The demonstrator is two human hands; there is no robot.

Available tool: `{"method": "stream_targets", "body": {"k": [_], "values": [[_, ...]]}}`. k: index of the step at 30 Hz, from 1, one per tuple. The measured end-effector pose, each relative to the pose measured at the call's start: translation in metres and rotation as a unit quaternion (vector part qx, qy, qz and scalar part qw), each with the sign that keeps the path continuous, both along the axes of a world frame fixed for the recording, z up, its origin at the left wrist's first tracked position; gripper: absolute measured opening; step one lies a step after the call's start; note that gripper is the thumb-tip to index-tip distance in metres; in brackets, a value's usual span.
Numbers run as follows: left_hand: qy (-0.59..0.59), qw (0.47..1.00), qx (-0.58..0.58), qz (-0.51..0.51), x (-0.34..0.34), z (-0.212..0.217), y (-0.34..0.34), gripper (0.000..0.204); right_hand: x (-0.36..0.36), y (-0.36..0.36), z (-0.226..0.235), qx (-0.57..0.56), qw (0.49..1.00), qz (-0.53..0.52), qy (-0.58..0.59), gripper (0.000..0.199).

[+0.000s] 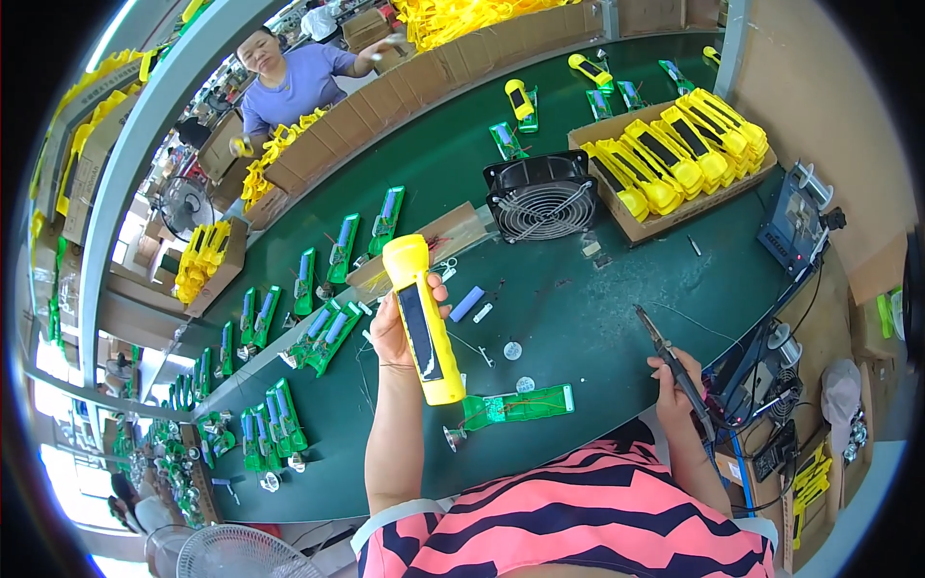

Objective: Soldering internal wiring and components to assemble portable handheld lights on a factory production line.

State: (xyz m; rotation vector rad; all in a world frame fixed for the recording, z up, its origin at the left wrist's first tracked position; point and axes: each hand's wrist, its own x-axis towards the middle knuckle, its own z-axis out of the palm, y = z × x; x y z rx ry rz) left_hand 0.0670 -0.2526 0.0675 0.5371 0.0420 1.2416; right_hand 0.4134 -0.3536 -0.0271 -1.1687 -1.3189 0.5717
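Left hand (pixel 397 328) is clenched around a yellow flashlight body (pixel 422 318), held upright and slightly tilted over the green belt (pixel 578 318), lamp end at 12 o'clock, a dark panel running down its face; fingertips wrap the right edge. The flashlight sits just left of frame centre. Right hand (pixel 674 385), at 3 o'clock from the flashlight and well apart from it, grasps a soldering iron (pixel 674 366) pen-fashion, tip pointing toward 11 o'clock and clear of the belt surface as far as can be told. Directly at 6 o'clock from the flashlight base a green circuit board (pixel 520 405) lies flat on the belt, a small reflector cup (pixel 451 438) wired at its left end. A blue cylindrical cell (pixel 467 303) lies just at 3 o'clock of the left hand. At 1 o'clock stands a black fan (pixel 541 197); beyond it at 2 o'clock a cardboard tray (pixel 631 226) holds finished yellow flashlights. More green boards with cells lie in rows at 9 o'clock. A person in a purple shirt (pixel 289 87) works at 11 o'clock across the belt.
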Motion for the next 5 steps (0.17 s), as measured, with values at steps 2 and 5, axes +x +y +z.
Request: {"method": "stream_targets", "body": {"k": [2, 5], "values": [[0.009, 1.000, -0.005, 0.005, 0.0002, -0.0056, 0.0034, 0.064, 0.0043, -0.0006, -0.0018, 0.005, 0.999, -0.003, -0.040, 0.021], [-0.021, 0.999, 0.018, -0.029, 0.0028, -0.0102, 0.0091, 0.057, 0.0108, -0.0010, 0.0029, 0.034, 0.991, 0.009, -0.127, 0.026]]}}
